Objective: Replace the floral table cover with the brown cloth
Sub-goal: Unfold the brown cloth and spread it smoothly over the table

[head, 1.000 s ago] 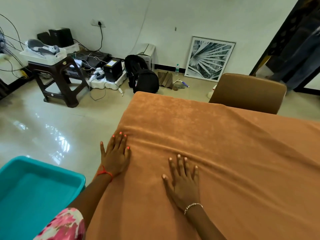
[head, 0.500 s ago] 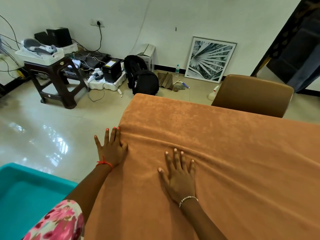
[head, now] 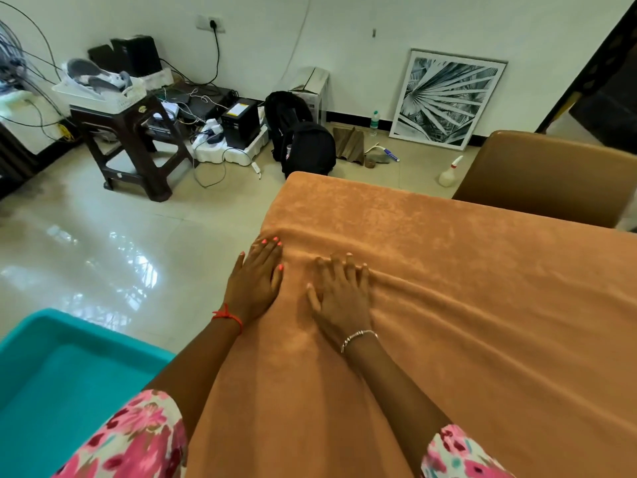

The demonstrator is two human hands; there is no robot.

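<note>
Brown cloth: we see the brown cloth spread over the whole desk top, its left edge hanging down toward the floor; the desk itself is hidden under it.
Wrinkle: a raised fold runs across the cloth from the left edge, under our fingertips, and slants down to the right.
Left hand: our left hand lies flat at the cloth's left edge, fingers straight and close together, orange-painted nails touching the fold; it grasps nothing.
Right hand: our right hand lies palm down just beside the left one, fingers a little spread, their tips pressed into the fold; it is released too, only pressing.
Wrists: a red thread circles the left wrist and a silver bracelet the right.
Sleeves: pink floral sleeves show at the bottom edge.
Teal tub: a teal tub sits low on our left, near the desk.
Chair: a tan chair stands against the far side of the desk.
Back wall: a framed palm-leaf print leans on the wall, with a water bottle near its lower left corner and a spray bottle on the floor in front of it.
Far left: a black backpack rests on the floor; a dark stool carries a white basket.
</note>
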